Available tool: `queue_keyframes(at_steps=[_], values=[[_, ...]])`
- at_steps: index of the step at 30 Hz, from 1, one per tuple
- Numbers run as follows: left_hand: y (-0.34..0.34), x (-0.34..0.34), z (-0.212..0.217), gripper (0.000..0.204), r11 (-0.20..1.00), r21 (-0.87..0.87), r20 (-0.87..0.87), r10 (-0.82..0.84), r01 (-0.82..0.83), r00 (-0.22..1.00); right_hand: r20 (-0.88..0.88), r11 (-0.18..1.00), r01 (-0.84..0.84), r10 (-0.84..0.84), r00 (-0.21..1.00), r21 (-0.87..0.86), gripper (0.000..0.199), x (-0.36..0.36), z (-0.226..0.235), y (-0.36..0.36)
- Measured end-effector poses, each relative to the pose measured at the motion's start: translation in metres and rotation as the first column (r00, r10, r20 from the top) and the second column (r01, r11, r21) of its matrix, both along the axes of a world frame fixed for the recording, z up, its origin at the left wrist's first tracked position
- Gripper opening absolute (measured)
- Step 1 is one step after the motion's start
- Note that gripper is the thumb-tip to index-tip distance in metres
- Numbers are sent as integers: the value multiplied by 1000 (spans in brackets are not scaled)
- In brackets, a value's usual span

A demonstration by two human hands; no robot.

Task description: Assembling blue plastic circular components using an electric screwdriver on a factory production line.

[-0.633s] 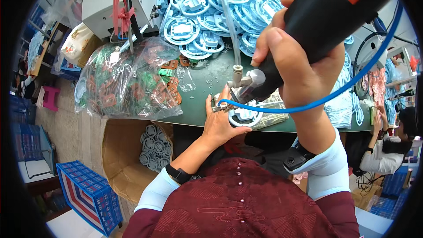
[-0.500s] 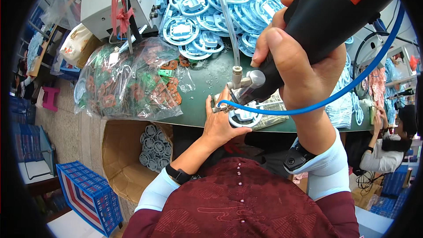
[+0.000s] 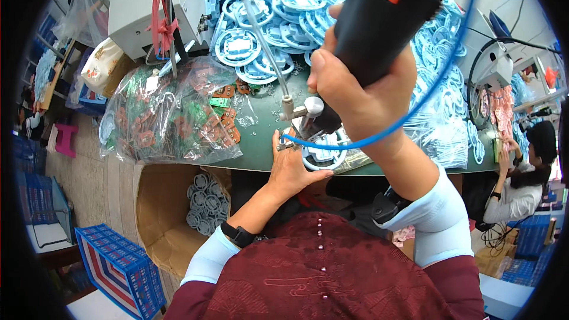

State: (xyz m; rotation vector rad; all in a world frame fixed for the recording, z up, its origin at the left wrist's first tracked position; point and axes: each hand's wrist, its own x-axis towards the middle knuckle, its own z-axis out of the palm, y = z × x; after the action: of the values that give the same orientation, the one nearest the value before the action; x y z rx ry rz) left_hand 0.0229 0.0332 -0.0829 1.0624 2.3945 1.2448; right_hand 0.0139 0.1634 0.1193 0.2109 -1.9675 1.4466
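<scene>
So at this point the right hand (image 3: 355, 92) was wrapped tight around a big black power screwdriver (image 3: 385, 18), tip pointed straight down onto a light blue ring-shaped plastic part (image 3: 323, 157) sitting at the near edge of the green desk (image 3: 261, 142). The left hand (image 3: 293, 166) was pressed flat-ish against that part, fingers curled round its near side to pin it, so both hands were close together over the same piece. Judging by the scene, this one was mid-fastening, not finished. A huge pile of the same blue rings (image 3: 267, 18) was heaped at the back of the desk, so there looked to be plenty left. A cardboard box (image 3: 166, 213) down on the floor had a small stack of rings in it, maybe the done ones, can't say for sure. A clear bag of small circuit boards (image 3: 166, 112) lay just left of the work.
</scene>
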Motion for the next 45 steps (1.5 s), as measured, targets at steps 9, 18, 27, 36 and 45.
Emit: queue_keyframes(at_steps=[9,18,27,36,45], values=[[10,11,13,108,996,-10,-246,80,-85,966,-83,983,-68,54,995,-173,43,54,36,23],[10,9,9,100,996,-62,-336,45,-70,941,-37,990,-50,45,998,-133,43,56,16,15],[9,9,11,99,995,-62,-318,49,-72,947,-48,994,-2,-3,999,-105,39,52,9,16],[1,3,10,103,997,-82,-285,-34,11,958,-4,990,-135,135,991,-47,44,45,-1,14],[1,-1,54,94,971,-236,-274,-109,43,955,-128,994,77,-87,988,-80,41,50,44,64]])
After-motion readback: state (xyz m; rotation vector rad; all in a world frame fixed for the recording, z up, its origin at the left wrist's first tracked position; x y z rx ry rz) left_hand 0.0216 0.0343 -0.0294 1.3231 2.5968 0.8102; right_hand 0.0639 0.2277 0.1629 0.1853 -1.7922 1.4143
